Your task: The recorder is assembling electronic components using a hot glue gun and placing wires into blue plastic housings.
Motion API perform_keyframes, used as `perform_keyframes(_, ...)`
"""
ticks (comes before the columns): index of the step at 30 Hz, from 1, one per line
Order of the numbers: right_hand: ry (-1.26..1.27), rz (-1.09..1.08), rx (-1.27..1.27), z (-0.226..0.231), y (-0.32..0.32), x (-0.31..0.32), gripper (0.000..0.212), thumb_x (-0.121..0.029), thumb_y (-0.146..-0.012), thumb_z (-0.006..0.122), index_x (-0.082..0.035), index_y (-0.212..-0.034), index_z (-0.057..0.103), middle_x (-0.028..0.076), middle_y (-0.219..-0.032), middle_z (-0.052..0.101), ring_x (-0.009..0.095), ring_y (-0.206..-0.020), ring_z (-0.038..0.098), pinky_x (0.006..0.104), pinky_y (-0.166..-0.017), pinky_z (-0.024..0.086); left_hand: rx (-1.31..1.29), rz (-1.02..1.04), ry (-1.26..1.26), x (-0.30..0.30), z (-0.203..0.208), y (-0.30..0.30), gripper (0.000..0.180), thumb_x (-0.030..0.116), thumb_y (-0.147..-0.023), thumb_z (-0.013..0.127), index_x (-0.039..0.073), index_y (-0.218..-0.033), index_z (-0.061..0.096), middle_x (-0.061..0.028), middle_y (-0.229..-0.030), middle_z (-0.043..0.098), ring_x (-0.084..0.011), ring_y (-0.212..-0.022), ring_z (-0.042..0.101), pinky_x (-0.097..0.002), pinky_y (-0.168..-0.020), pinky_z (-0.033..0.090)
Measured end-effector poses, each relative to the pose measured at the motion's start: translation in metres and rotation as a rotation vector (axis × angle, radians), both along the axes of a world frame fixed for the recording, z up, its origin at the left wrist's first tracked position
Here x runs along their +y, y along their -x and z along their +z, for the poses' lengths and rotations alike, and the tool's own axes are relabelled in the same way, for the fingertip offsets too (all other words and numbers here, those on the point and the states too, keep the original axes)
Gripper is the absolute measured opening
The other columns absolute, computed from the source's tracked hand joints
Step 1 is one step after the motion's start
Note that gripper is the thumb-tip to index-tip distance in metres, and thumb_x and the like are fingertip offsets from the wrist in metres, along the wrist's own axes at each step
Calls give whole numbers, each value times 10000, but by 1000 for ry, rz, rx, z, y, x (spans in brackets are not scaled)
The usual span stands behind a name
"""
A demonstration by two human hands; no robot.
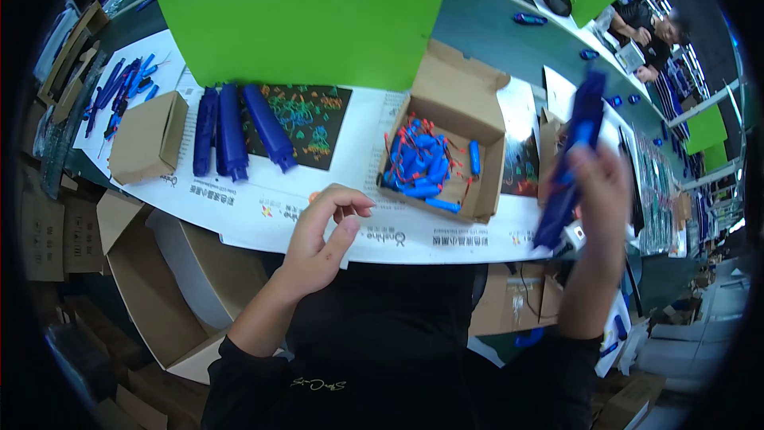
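Observation:
My right hand [602, 187], raised on the right and smeared by motion, grips a long dark blue plastic housing [586, 107] that stands tilted. My left hand [318, 239] hovers over the table's near edge, thumb and curled fingers apart, holding nothing. Ahead of it, to the right, an open cardboard box [490, 199] contains blue cylindrical batteries [422, 161] with red connectors and wires. Several dark blue plastic housings [230, 131] lie side by side on the white printed sheet [350, 243], at the foot of a green panel [302, 16].
Left of the housings stands a closed cardboard box [147, 137], with loose blue parts [127, 84] behind it. A large open carton [147, 271] sits below the table's left edge. Across a green bench [493, 20], a person [649, 36] is at work.

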State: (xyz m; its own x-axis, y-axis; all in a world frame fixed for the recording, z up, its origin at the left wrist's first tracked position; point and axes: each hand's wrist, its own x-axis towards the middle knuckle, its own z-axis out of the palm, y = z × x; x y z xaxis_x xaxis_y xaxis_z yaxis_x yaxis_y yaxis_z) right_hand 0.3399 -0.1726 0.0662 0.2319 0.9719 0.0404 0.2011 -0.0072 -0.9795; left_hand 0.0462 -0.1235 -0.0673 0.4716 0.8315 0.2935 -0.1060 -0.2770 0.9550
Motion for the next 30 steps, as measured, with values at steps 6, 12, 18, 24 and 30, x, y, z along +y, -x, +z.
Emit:
perform_keyframes(6,3,-259,-243,39,-102,164,454,-414,-832,614,-35,-1073,543,48,-864,588,138,-674,599,258,-678,503,270,96,-17,9,-14,-15,166,51,-852,541,6,-1011,560,-82,-834,567,-149,-734,544,-257,-661,430)
perform_keyframes(12,451,-172,-376,-78,-143,299,409,-369,-815,655,-36,-1031,555,76,-862,623,199,-690,628,379,-655,548,341,215,-311,12,-22,-14,139,35,-724,610,43,-860,584,-81,-674,559,-236,-603,543,-330,-568,433)
perform_keyframes(18,468,-239,-423,-146,-178,355,308,-288,-804,677,-20,-938,607,78,-769,642,190,-666,643,381,-628,558,368,248,-371,15,-25,-20,142,53,-685,644,46,-808,574,-65,-637,557,-222,-564,552,-320,-515,426)
perform_keyframes(24,306,-280,-799,-97,-256,331,234,-259,-809,627,-25,-793,624,48,-650,575,161,-546,599,293,-525,532,345,230,-328,19,-22,-19,108,28,-695,621,48,-787,570,-58,-631,550,-201,-542,530,-291,-508,418)
perform_keyframes(30,-10,-373,-683,101,-215,132,322,-331,-837,618,-25,-930,655,-2,-728,586,53,-566,495,179,-536,430,356,165,-273,18,-16,-20,86,36,-732,615,37,-808,575,-66,-682,573,-192,-583,547,-282,-548,434)
